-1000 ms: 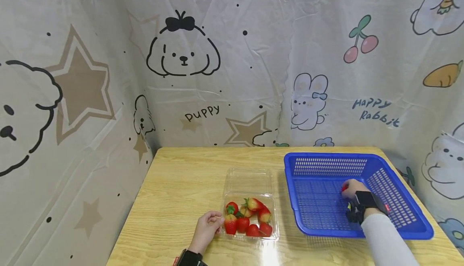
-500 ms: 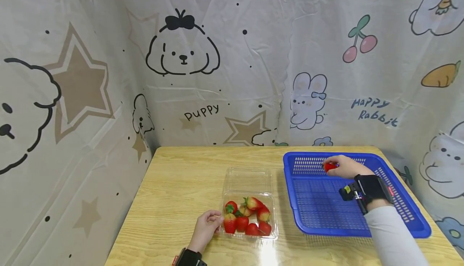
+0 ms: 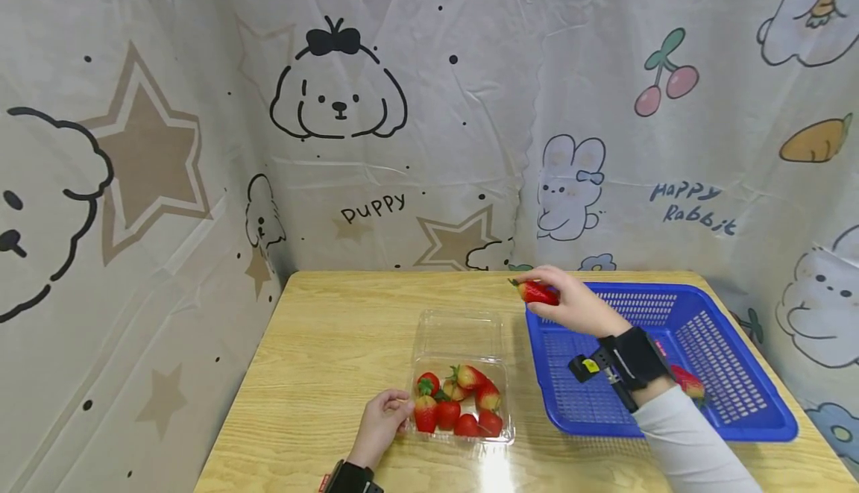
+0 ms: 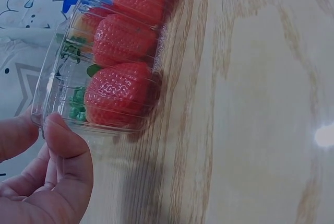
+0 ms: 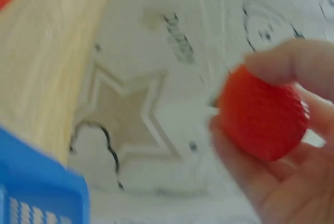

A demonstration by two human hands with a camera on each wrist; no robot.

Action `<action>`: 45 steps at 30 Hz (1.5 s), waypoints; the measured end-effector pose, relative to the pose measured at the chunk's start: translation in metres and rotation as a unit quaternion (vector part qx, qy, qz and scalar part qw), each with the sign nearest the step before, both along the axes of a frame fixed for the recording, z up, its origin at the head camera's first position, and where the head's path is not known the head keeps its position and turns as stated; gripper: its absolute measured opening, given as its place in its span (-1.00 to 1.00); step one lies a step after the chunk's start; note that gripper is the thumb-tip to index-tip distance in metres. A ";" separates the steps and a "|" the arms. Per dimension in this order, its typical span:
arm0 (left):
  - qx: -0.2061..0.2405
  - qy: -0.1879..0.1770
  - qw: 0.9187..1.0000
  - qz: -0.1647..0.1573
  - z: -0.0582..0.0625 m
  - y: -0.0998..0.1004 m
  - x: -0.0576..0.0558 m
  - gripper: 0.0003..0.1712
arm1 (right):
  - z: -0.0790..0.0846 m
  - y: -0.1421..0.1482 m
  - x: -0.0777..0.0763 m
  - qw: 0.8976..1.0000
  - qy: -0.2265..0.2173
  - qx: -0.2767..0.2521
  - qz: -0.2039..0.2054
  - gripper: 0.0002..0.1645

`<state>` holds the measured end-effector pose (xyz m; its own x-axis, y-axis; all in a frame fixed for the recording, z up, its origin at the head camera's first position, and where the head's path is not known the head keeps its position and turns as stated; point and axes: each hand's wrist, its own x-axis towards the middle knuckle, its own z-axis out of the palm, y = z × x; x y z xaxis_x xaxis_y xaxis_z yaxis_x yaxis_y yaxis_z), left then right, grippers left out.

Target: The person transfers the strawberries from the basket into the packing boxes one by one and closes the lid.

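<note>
In the head view my right hand [image 3: 570, 301] holds a red strawberry [image 3: 539, 293] above the far left corner of the blue basket [image 3: 607, 433]. The right wrist view has this strawberry [image 5: 263, 113] gripped between thumb and fingers. My left hand [image 3: 382, 422] pinches the left rim of a clear plastic box [image 3: 508, 403], as the left wrist view also shows, with thumb and finger at the box's edge [image 4: 48, 104]. Several red and yellowish strawberries [image 3: 448, 415] lie inside that box, its lid [image 3: 459, 334] folded open toward the back.
Another strawberry [image 3: 687, 382] lies in the basket's right part, partly hidden by my right forearm. The wooden table [image 3: 335, 351] ends at a printed curtain [image 3: 416, 142] at the back and left.
My right hand has risen from the basket floor and moved left and back, carrying a strawberry to the basket's far left corner. A strawberry behind the forearm has come into view. Left hand stays put.
</note>
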<state>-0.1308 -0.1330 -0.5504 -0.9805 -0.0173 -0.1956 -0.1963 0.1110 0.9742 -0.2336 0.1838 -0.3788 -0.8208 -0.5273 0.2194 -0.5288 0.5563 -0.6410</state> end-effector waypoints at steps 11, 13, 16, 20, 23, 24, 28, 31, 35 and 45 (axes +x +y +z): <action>0.011 0.001 1.000 0.000 0.003 -0.001 0.002 -0.67 | -0.058 -0.083 0.011 0.993 0.068 0.014 0.098 -0.53; 0.010 0.004 1.000 0.003 0.002 -0.001 0.002 -0.68 | -0.067 -0.094 0.014 0.991 0.059 0.030 0.113 -0.53; 0.007 0.007 1.000 0.006 -0.002 -0.002 0.001 -0.67 | -0.080 -0.108 0.019 0.990 0.046 0.047 0.128 -0.54; 0.008 0.009 1.000 0.005 -0.005 -0.001 0.001 -0.67 | -0.096 -0.119 0.022 0.987 0.031 0.063 0.145 -0.53; 0.013 0.015 1.000 0.002 -0.006 -0.001 0.001 -0.67 | -0.105 -0.124 0.024 0.986 0.012 0.086 0.145 -0.52; 0.015 0.017 1.000 0.001 -0.006 -0.001 0.001 -0.67 | -0.108 -0.125 0.025 0.985 0.008 0.096 0.142 -0.52; 0.012 0.014 1.000 0.002 -0.005 -0.001 0.001 -0.66 | -0.118 -0.126 0.027 0.983 -0.002 0.128 0.131 -0.53; 0.010 0.012 1.000 0.003 -0.004 -0.001 0.001 -0.66 | -0.124 -0.125 0.027 0.981 -0.001 0.149 0.125 -0.53; 0.011 0.015 1.000 0.004 -0.003 -0.001 0.001 -0.66 | -0.134 -0.123 0.027 0.976 0.020 0.176 0.128 -0.51; 0.010 0.009 1.000 0.007 -0.004 0.000 0.001 -0.66 | -0.148 -0.119 0.028 0.972 0.054 0.150 0.173 -0.54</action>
